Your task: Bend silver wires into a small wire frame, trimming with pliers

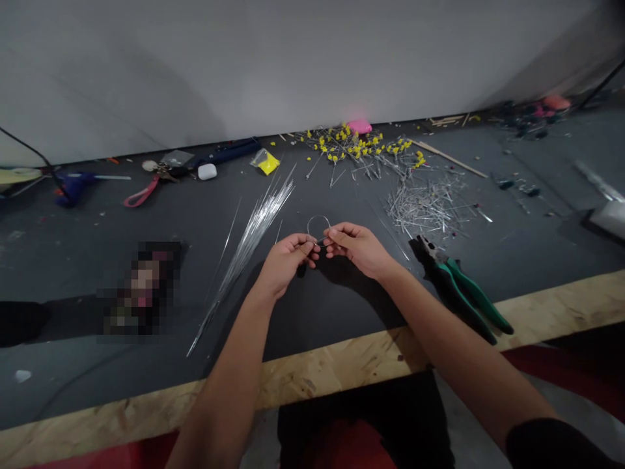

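A thin silvery wire, bent into a round loop, is held between my two hands above the dark tabletop. My left hand pinches the loop's lower left side between thumb and fingers. On the lower right side, my right hand is closed on the same wire. The fingertips nearly meet, and the wire's ends are partly hidden by them. Left of my hands lies a bundle of straight wires. Green-handled pliers rest beyond my right forearm, jaws pointing away from me.
A heap of short cut wires lies at right, behind the pliers. Yellow-tipped wires are piled near the wall. A wooden stick, a blue glue gun, a white case and a yellow packet lie toward the back.
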`<action>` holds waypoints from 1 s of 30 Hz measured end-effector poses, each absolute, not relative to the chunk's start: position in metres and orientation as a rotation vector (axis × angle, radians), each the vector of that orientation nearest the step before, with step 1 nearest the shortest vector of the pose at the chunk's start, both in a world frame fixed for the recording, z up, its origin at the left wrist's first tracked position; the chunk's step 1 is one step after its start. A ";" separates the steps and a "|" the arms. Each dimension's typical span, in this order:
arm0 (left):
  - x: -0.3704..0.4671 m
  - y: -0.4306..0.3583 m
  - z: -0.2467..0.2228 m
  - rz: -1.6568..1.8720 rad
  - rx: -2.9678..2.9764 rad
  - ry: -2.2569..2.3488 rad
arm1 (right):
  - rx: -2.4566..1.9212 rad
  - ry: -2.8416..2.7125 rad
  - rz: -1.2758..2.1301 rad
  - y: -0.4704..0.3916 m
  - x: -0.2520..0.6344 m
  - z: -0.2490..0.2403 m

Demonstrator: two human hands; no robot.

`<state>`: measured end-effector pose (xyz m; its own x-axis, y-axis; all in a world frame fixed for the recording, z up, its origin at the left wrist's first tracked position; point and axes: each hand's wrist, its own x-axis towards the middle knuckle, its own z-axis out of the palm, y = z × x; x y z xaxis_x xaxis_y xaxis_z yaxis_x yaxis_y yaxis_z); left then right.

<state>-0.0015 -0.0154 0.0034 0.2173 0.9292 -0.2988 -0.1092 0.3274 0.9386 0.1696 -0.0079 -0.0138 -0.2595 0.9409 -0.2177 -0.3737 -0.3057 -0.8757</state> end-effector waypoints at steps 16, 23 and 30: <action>-0.006 -0.019 0.008 0.804 0.814 0.868 | -0.871 -0.854 1.856 -0.010 0.172 -0.008; 0.003 -0.018 0.001 1.038 0.904 1.111 | -0.995 -1.004 1.543 -0.013 0.161 -0.011; 0.008 -0.019 -0.010 1.197 1.058 1.297 | -1.041 -1.257 1.270 -0.018 0.157 -0.014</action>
<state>0.0075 -0.0187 -0.0103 -0.0799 0.9898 -0.1182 -0.0380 0.1154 0.9926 0.1567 -0.0176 -0.0144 -0.1027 0.9917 0.0775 -0.0882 0.0685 -0.9937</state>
